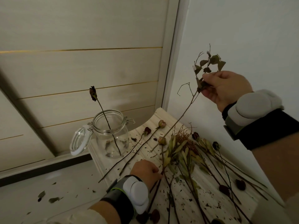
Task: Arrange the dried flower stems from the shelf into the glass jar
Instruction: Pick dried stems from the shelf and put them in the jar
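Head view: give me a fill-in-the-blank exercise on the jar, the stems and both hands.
1. The glass jar holds exactly ____ dried rose stem.
2. Its hinged lid is swung ____.
3. The right hand grips a twig bearing dried ____.
4. The left hand pinches a rosebud stem lying on the ____.
Missing words: one; open; leaves; shelf.

An open glass jar (101, 138) holds one leaning rose stem (100, 107), beside dried stems (182, 147) strewn across the pale shelf (168, 120).
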A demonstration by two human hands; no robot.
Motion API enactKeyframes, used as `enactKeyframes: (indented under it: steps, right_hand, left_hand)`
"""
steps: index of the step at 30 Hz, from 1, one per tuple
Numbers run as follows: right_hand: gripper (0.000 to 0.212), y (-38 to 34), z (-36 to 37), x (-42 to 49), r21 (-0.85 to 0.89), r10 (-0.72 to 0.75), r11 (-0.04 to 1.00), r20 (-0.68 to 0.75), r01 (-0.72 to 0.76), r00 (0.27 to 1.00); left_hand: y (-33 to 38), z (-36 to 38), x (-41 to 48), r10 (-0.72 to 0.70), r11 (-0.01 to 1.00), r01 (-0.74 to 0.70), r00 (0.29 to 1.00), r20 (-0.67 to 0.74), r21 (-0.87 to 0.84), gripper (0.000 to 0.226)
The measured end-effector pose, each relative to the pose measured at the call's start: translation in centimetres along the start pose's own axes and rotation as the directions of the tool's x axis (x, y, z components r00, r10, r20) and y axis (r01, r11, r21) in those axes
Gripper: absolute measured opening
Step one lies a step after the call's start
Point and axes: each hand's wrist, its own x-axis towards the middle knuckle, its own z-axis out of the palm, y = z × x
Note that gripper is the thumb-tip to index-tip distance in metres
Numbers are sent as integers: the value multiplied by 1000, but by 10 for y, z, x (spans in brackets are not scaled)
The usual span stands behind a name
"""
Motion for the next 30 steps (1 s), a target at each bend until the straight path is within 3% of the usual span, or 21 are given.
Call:
enactKeyframes:
  steps: [3,12,21,26,30]
  right_hand:
    - [20,-9,15,0,2,-43,999,-9,43,999]
    - [12,-37,60,-5,4,-165,986,-77,166,983]
    - [8,-55,118,-17,-102,-302,950,-74,294,950]
    - [15,-32,145,-28,-265,-324,910,20,317,946]
    - [5,-6,163,-33,-375,-296,872,107,314,949]
  left_hand:
    - [-4,-9,-5,-4,999,3,1000,-29,-37,34]
    - [-7,-57,-31,81,982,-127,949,-303,-138,24]
    - [-22,-106,-64,164,972,-226,850,-501,-64,24]
    - [-41,-123,-71,150,976,-212,823,-548,-50,23]
    - [-57,-131,-71,83,984,-155,833,-547,-87,23]
